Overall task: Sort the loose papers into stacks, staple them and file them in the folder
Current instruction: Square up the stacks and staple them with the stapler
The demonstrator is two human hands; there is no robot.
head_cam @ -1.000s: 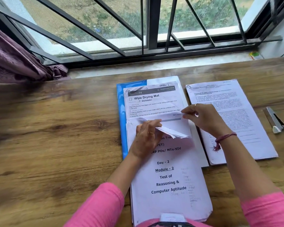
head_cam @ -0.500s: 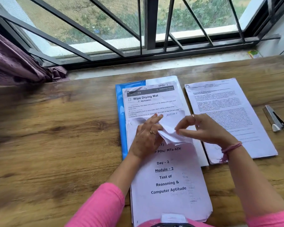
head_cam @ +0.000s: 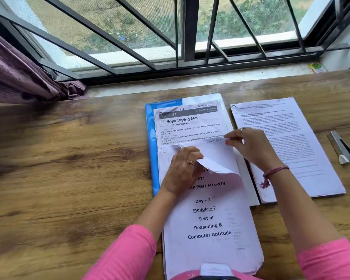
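We saw a wooden desk (head_cam: 69, 168) below the window. On it, at centre, lay a blue folder (head_cam: 150, 150); at 3 o'clock a printed paper stack (head_cam: 303, 158); further toward 3 o'clock, near the edge, a stapler (head_cam: 341, 150); at 6 o'clock, a booklet (head_cam: 210, 229).

Left of the blue folder (head_cam: 149, 146): wide bare wooden table (head_cam: 69, 168), open to a hand from the near edge up to the purple curtain (head_cam: 18, 77) and the window grille (head_cam: 170, 37) at the far side. Right of the folder: a printed stack (head_cam: 303, 158) lying just beside it with only a thin gap between, then a strip of bare wood, then a stapler (head_cam: 342, 150) near the table's right edge. Over the folder itself: way blocked by the left hand (head_cam: 182, 168), the right hand (head_cam: 253, 146), both forearms and the lifted sheet (head_cam: 216, 158) held between them.
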